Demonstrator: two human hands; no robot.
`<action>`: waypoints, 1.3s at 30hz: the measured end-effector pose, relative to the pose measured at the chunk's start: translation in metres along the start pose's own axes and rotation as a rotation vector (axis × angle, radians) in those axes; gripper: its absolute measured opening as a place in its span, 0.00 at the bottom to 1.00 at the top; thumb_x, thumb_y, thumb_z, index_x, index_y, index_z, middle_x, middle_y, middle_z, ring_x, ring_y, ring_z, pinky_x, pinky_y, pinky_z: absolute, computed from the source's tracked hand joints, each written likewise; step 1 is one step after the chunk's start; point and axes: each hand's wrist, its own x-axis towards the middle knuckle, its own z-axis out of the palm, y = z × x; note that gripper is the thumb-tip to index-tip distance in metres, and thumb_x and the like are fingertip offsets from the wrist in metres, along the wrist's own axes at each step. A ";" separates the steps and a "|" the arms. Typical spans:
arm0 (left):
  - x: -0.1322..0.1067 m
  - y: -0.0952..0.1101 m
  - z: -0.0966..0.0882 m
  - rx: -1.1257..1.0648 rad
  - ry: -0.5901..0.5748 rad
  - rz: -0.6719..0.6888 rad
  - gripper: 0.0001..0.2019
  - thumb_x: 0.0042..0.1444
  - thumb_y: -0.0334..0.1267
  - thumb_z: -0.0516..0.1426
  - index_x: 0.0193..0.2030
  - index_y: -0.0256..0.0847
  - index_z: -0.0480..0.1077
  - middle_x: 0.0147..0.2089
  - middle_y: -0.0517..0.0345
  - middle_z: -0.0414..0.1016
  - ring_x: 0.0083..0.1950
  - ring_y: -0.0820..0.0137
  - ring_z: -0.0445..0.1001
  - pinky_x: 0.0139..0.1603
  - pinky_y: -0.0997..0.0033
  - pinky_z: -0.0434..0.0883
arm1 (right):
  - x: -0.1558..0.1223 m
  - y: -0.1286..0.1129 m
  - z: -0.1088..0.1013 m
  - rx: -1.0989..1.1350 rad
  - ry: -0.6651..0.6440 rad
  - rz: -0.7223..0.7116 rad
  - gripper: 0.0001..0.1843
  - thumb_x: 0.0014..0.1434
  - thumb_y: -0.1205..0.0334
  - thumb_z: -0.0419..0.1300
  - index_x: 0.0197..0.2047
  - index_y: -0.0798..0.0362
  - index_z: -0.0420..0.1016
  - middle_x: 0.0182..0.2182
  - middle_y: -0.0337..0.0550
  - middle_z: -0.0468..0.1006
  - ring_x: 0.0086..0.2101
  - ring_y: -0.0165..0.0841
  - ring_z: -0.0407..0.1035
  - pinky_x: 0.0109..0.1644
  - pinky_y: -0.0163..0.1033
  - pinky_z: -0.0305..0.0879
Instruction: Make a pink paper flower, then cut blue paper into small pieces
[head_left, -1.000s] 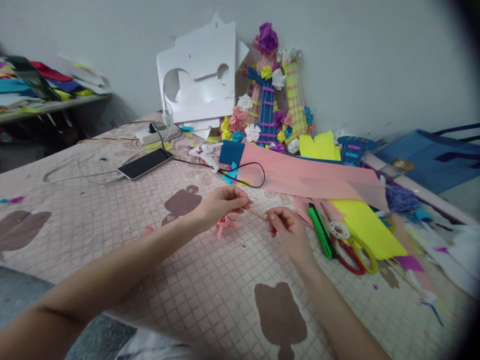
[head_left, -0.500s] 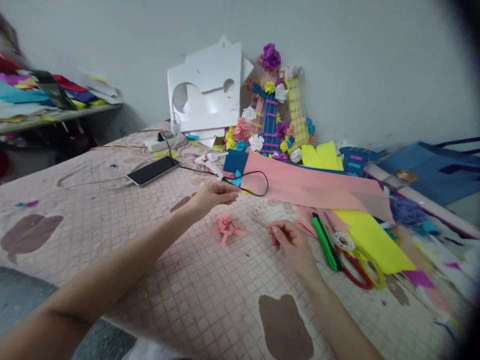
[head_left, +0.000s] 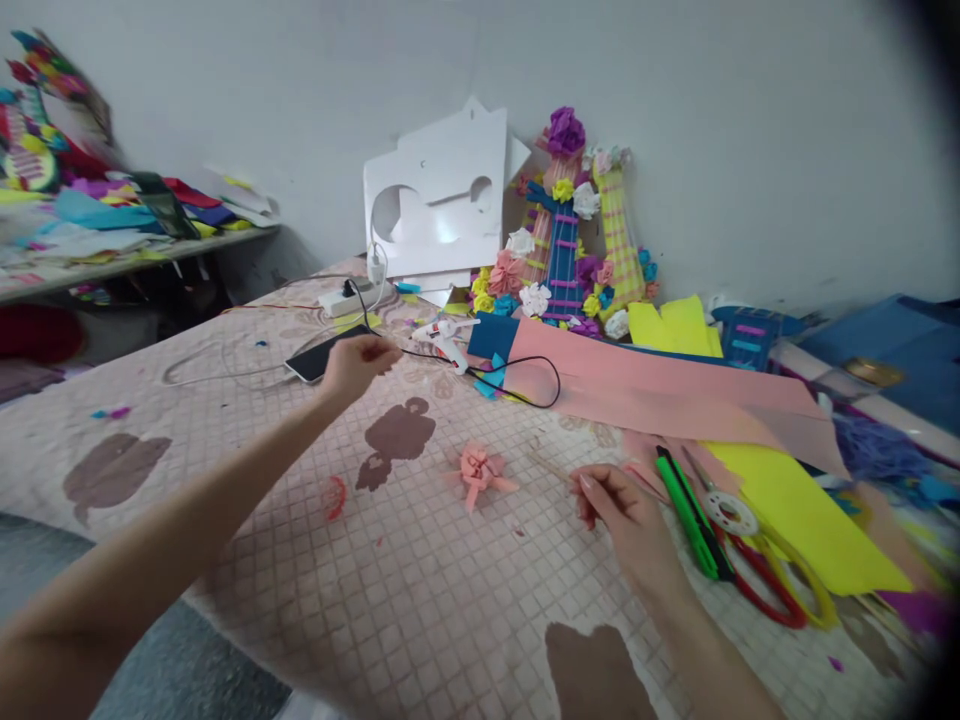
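My left hand (head_left: pixel 358 366) hovers over the near end of a dark phone (head_left: pixel 324 356), its fingertips pressed together. Whatever they may hold is too small to make out. Between thumb and fingers of my right hand (head_left: pixel 616 510) is a thin wooden stick (head_left: pixel 550 463), its tip pointing left and away. A pink crepe paper flower (head_left: pixel 480 470) lies on the table left of the stick, apart from both hands. Farther left rests a small curled pink paper scrap (head_left: pixel 335 498). Behind the flower sits a white glue gun (head_left: pixel 447 342) with a black cord.
A green utility knife (head_left: pixel 688 515) and scissors (head_left: pixel 780 580) lie right of my right hand, beside yellow paper (head_left: pixel 817 530). Pink paper (head_left: pixel 667 385) stretches across the back. Decorated paper guitars (head_left: pixel 564 262) and white cut-out boards (head_left: pixel 442 225) lean at the wall. A power strip (head_left: pixel 346 297) stands behind the phone.
My left hand has moved left, from above the flower's far side to the phone. My right hand still holds the stick. The view has shifted, revealing the curled pink scrap.
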 end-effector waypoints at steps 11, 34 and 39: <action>0.132 -0.007 0.001 0.385 0.031 0.064 0.03 0.43 0.26 0.61 0.25 0.35 0.74 0.24 0.60 0.74 0.33 0.71 0.69 0.37 0.77 0.62 | 0.000 -0.001 -0.002 0.039 0.034 0.033 0.11 0.57 0.52 0.60 0.34 0.52 0.73 0.26 0.39 0.71 0.23 0.28 0.62 0.25 0.35 0.59; -0.019 0.029 0.033 0.319 -0.039 0.270 0.11 0.56 0.42 0.57 0.29 0.37 0.69 0.19 0.65 0.63 0.22 0.78 0.57 0.25 0.76 0.55 | 0.018 -0.004 -0.063 -0.560 0.245 -0.165 0.12 0.59 0.51 0.56 0.29 0.50 0.67 0.20 0.36 0.68 0.20 0.29 0.59 0.25 0.36 0.56; -0.048 0.034 0.057 0.241 -0.313 0.321 0.05 0.54 0.37 0.56 0.34 0.40 0.71 0.30 0.57 0.73 0.29 0.73 0.68 0.30 0.76 0.62 | 0.018 -0.006 -0.060 -0.607 0.262 -0.193 0.14 0.59 0.52 0.55 0.26 0.50 0.65 0.18 0.35 0.66 0.19 0.29 0.58 0.25 0.37 0.56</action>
